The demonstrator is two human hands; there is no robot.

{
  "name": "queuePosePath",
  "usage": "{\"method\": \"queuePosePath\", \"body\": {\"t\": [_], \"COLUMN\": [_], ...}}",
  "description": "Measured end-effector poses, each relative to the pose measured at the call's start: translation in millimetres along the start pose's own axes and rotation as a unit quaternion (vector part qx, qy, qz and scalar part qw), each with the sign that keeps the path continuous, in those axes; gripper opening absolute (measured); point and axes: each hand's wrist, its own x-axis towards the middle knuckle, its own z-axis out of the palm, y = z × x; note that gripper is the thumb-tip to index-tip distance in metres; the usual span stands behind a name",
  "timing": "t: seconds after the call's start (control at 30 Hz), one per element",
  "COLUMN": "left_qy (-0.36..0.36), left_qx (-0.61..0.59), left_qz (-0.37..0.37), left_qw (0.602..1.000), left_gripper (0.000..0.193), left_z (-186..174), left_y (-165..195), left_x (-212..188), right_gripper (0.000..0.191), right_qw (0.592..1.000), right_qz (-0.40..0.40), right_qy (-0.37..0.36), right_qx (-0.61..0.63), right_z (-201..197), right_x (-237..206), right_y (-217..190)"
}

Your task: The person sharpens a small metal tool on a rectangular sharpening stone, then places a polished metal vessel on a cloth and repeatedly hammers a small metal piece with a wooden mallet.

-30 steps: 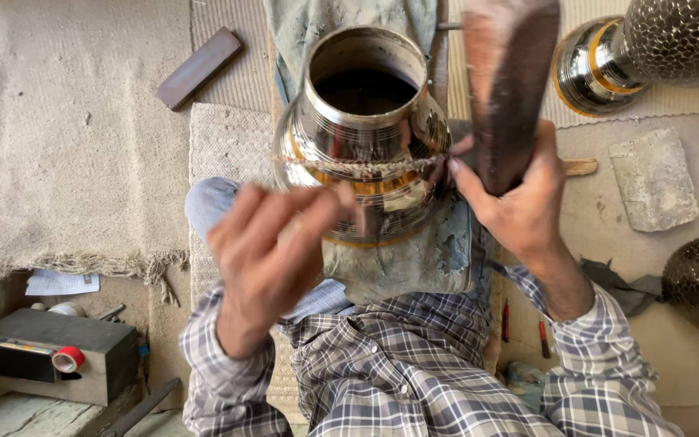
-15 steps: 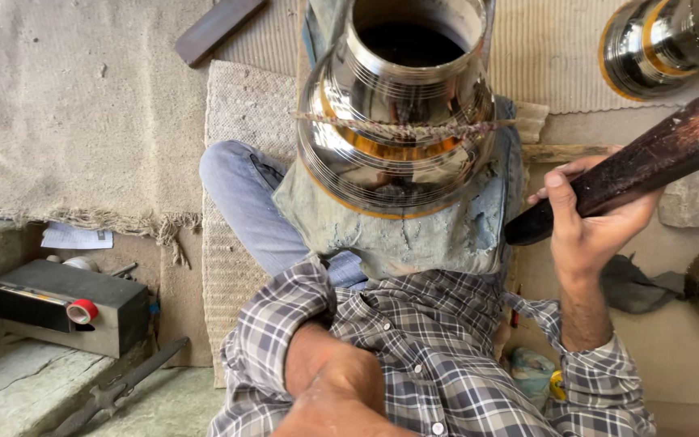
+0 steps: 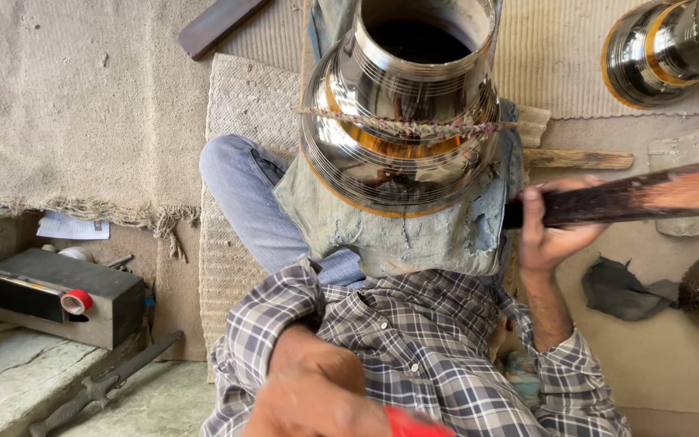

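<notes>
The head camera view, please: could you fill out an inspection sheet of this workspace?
Surface: woven mat over a stone floor.
Job's things: shiny metal pot resting on the lap, string round its shoulder; dark wooden bat.
Clutter: metal box, paper slip, dark rag, flat stone, second pot.
Hands: right hand grips the bat; left hand blurred near the camera, touching something red.
Cables: nothing seen.
Surroundings: beige cloth at the left.

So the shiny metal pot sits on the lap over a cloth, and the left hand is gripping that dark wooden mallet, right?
Not quite. The head view shows the right hand gripping the dark wooden mallet. The shiny metal pot does sit on the lap over the cloth.
</notes>
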Motion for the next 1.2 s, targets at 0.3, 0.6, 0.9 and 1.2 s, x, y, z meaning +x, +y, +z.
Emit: {"method": "queuePosePath", "body": {"t": [0.3, 0.6, 0.9, 1.2], "left_qy": [-0.002, -0.033, -0.108, -0.14], "left_qx": [-0.117, -0.148, -0.145, -0.144], "left_qz": [-0.335, -0.397, -0.387, -0.403], "left_qw": [0.935, 0.905, 0.904, 0.893], "left_gripper": [0.016, 0.05, 0.053, 0.052], "left_z": [-1, 4, 5, 2], "left_y": [-70, -85, -94, -99], "left_x": [-3, -1, -2, 11], "right_gripper": [0.059, 0.059, 0.059, 0.024], "right_qw": [0.992, 0.967, 0.975, 0.946], "right_qz": [0.095, 0.174, 0.115, 0.026], "right_qy": [-0.086, -0.155, -0.19, -0.256], "right_qx": [0.013, 0.107, -0.002, -0.195], "right_z": [-15, -58, -68, -80], "right_x": [18, 80, 126, 146], "right_y": [-27, -110, -154, -168]}}
